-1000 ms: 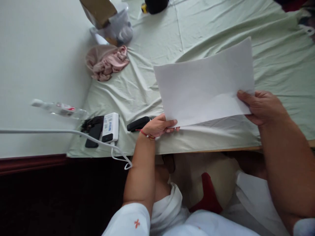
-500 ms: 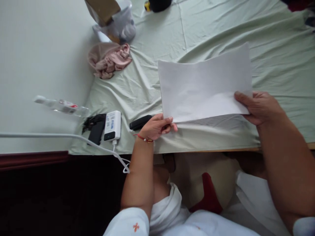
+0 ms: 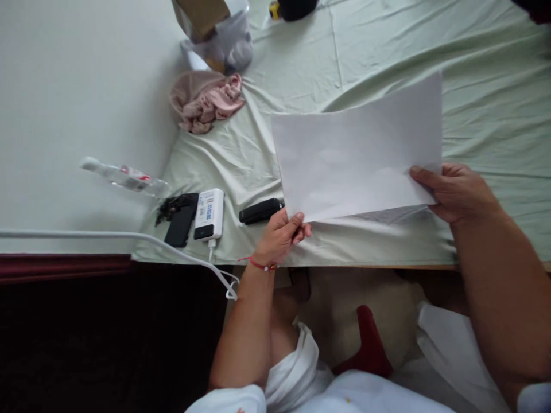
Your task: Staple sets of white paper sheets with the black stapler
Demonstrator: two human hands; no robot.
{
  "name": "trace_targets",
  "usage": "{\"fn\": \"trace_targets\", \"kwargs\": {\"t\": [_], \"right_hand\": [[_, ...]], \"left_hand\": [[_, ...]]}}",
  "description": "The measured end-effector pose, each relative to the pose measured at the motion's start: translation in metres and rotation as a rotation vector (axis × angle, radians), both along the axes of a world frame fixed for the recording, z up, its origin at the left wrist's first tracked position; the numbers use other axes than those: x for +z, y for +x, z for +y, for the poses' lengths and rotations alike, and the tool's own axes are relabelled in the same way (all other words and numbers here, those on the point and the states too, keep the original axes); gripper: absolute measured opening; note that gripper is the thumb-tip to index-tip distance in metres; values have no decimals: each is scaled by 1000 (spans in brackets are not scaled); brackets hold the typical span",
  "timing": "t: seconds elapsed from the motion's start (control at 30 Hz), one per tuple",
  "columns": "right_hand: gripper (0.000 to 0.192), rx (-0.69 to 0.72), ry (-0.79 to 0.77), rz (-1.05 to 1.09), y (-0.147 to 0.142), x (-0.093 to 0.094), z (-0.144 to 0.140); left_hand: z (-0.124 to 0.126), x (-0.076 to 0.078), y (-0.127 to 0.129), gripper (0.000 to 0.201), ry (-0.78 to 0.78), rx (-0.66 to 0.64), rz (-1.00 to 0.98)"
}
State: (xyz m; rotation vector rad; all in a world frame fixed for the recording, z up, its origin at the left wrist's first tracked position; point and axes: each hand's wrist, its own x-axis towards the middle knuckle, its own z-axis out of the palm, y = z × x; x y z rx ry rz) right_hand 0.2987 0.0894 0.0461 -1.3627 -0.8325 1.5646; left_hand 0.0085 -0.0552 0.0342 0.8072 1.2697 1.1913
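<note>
Paper (image 3: 357, 158) stays pinched by both hands, left hand (image 3: 282, 235) lower.

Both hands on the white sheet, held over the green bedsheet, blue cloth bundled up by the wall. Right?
Not quite. The bundled cloth by the wall is pink, not blue; the head view shows it. The rest holds: the left hand grips the white sheet at its lower left corner, the right hand at its right edge, over the green bedsheet.
</note>
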Motion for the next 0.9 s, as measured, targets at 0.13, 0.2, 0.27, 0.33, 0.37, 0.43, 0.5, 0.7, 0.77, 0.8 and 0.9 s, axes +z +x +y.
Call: {"fn": "trace_targets", "kwargs": {"t": [0.13, 0.2, 0.27, 0.33, 0.37, 0.43, 0.5, 0.7, 0.77, 0.8, 0.9], "right_hand": [[13, -19, -67, -31, -7, 3, 2], [13, 12, -98, -39, -10, 3, 2], [12, 80, -108, -47, -12, 3, 1], [10, 124, -106, -76, -13, 3, 0], [10, 125, -102, -96, -13, 2, 0], [11, 112, -95, -126, -14, 0, 0], [12, 109, -90, -139, -14, -3, 1], [14, 99, -61, -128, -19, -8, 1], [12, 97, -49, -106, -22, -8, -1], [10, 98, -44, -99, -23, -8, -2], [8, 106, -32, -95, -24, -10, -4]], "left_hand": [[-6, 6, 1, 49, 14, 14, -36], [-7, 6, 1, 49, 9, 52, -51], [-8, 4, 0, 49, -21, 87, -46], [-8, 2, -2, 50, -66, 106, -32], [-8, 0, -3, 51, -89, 113, -27], [-9, -1, -6, 52, -138, 134, -22], [-11, -2, -8, 48, -203, 167, -16], [-12, 4, -10, 34, -384, 317, -50], [-12, 6, -11, 31, -413, 365, -61], [-11, 7, -12, 30, -427, 383, -63], [-10, 10, -12, 28, -461, 414, -70]]}}
